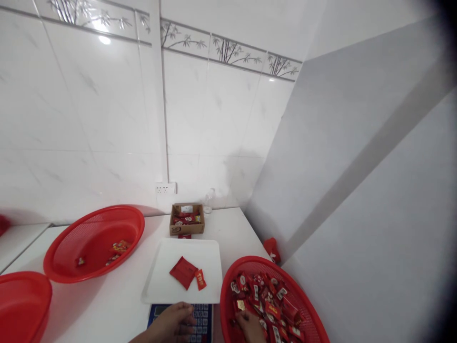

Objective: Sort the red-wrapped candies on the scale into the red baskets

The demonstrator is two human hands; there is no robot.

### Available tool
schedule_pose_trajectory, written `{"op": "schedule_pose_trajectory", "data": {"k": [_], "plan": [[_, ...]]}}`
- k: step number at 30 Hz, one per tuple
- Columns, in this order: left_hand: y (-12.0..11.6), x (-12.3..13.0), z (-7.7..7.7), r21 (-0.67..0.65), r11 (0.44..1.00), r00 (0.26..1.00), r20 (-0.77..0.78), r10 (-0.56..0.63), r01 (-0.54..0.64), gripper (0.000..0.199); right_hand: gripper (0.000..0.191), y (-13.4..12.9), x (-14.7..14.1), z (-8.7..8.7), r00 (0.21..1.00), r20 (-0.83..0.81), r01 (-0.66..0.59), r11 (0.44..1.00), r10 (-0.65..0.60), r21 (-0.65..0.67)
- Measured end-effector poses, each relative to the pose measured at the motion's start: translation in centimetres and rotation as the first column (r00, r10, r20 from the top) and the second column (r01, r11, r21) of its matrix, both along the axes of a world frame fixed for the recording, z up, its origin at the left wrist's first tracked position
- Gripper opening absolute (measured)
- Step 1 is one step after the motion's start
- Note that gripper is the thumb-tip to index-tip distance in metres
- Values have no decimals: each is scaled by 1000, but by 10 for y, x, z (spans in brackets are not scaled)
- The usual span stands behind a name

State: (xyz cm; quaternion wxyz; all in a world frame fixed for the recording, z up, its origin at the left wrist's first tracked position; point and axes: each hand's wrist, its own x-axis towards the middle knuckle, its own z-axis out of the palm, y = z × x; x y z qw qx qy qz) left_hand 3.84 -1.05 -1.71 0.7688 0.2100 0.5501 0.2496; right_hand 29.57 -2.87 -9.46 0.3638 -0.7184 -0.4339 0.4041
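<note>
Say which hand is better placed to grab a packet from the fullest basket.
Probably the right hand: it is among the packets in the basket, while the left hand is over the keypad.

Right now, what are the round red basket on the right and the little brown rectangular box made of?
The round red basket looks like slightly shiny plastic, with tiny holes moulded through its wall. The brown box is probably dull cardboard: brown sides, dark printed letters.

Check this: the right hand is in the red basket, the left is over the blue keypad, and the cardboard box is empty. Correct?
The cardboard box isn't empty: the head view shows red packets inside it. The right hand and left hand are as you say.
</note>
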Motion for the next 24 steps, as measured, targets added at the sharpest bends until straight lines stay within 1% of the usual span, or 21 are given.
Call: {"op": "schedule_pose_trajectory", "data": {"k": [2, 5, 7, 8, 10, 11, 12, 13, 15, 16, 18, 21, 22, 24], "plan": [[1, 3, 7, 19, 1000, 1000, 21, -20, 19, 36, 30, 3, 0, 15, 999, -41, -1, 1000, 1, -4], [2, 8, 23, 33, 996, 995, 56, -82, 80, 37, 29, 8, -10, 48, 998, -63, 14, 999, -12, 33], [1, 14, 36, 24, 991, 987, 92, -136, 134, 38, 28, 9, -26, 72, 998, -55, -14, 997, 19, 82], [1, 17, 42, 16, 988, 981, 117, -156, 155, 39, 27, 9, -36, 84, 997, -50, -50, 992, 57, 119], [0, 25, 50, -10, 979, 955, 224, -194, 201, 38, 23, 8, -59, 100, 989, -31, -134, 976, 141, 171], [0, 29, 52, -26, 976, 937, 286, -200, 217, 37, 21, 6, -71, 105, 980, -38, -185, 967, 194, 173], [0, 33, 51, -41, 982, 941, 297, -162, 182, 35, 18, 4, -82, 107, 967, -48, -240, 956, 251, 167], [0, 35, 49, -70, 987, 952, 284, -116, 142, 35, 17, 2, -91, 107, 960, -25, -272, 948, 280, 165], [-1, 37, 43, -126, 990, 964, 264, -28, 63, 37, 15, -2, -103, 105, 948, -6, -314, 938, 318, 151], [-2, 37, 40, -149, 988, 964, 265, 2, 39, 39, 15, -3, -107, 103, 948, -13, -312, 939, 317, 143], [-3, 35, 35, -175, 984, 957, 290, 28, 24, 44, 16, -3, -109, 102, 963, -56, -255, 957, 264, 139], [-2, 32, 33, -194, 978, 941, 339, -4, 74, 53, 27, 2, -107, 108, 990, -88, -91, 978, 109, 186], [-1, 32, 34, -199, 975, 933, 359, -22, 99, 55, 30, 4, -108, 111, 992, -96, -62, 976, 83, 207], [1, 32, 36, -194, 973, 920, 390, -39, 123, 55, 34, 6, -110, 116, 988, -124, -65, 970, 96, 235]]}}
